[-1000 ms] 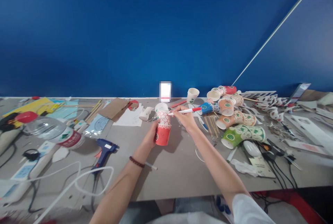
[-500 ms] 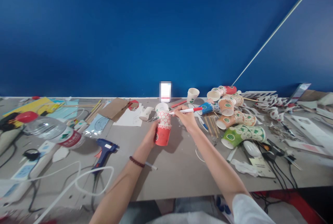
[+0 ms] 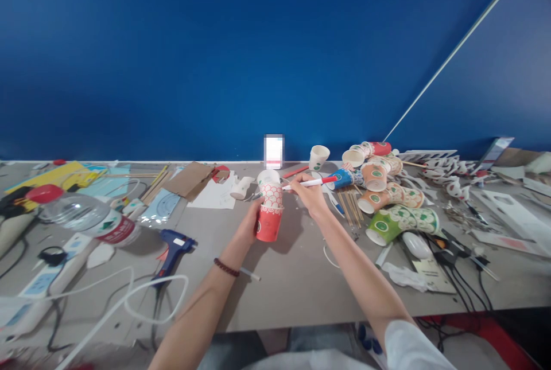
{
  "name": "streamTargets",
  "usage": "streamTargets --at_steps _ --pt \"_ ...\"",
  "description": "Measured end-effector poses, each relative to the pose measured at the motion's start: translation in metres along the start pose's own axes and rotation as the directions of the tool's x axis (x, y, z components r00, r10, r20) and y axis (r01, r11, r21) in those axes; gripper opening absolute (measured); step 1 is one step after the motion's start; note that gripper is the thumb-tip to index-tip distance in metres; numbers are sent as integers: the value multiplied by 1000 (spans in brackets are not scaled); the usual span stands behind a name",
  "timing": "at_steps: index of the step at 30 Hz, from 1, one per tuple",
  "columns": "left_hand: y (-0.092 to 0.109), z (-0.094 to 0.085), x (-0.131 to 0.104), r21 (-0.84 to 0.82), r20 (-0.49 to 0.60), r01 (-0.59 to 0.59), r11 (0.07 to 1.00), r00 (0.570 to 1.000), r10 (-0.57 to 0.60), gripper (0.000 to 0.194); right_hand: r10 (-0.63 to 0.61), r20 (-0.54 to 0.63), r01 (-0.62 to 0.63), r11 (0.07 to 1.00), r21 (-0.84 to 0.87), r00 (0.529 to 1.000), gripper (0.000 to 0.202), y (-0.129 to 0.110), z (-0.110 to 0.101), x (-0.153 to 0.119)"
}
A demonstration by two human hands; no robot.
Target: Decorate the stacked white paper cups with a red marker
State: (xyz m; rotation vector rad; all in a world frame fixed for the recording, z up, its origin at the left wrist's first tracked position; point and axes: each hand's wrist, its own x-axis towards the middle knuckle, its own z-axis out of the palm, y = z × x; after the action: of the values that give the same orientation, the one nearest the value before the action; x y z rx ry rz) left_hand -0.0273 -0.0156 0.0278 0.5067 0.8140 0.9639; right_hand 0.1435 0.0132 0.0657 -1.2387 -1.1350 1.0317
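Note:
A joined stack of paper cups [image 3: 269, 215], red at the near end and white with red scallop drawings farther up, is held by my left hand [image 3: 253, 219] around its left side. My right hand [image 3: 306, 191] pinches a white marker with a red end [image 3: 318, 182], its tip touching or very close to the right side of the white cup part. Behind the stack stands a phone [image 3: 274, 152] against the wall, its screen blurred. A small white cup piece [image 3: 242, 187] lies just left of the stack.
Decorated cup stacks [image 3: 387, 225] and a white cup [image 3: 319, 158] stand or lie to the right, near wooden sticks [image 3: 350, 207]. On the left are a glue gun [image 3: 174, 252], a plastic bottle [image 3: 90, 218], cardboard [image 3: 191, 180] and a power strip [image 3: 47, 281]. Cables cross both sides.
The marker and my right hand have shifted very slightly. The red cup end has tilted a little to the left in my left hand.

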Motion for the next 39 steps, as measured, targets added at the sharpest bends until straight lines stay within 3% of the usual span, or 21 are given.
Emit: streamTargets --at_steps 24,32,39 --pt "0 2 0 10 9 -4 1000 1000 4 44 -6 44 5 1000 11 999 12 -16 3 -8" --pt "3 6 -4 17 -24 -3 1000 1000 3 40 31 44 -36 994 105 999 9 -19 4 -9" --pt "2 7 -5 8 2 -37 999 999 37 42 -12 71 9 999 51 997 7 -16 4 -10"
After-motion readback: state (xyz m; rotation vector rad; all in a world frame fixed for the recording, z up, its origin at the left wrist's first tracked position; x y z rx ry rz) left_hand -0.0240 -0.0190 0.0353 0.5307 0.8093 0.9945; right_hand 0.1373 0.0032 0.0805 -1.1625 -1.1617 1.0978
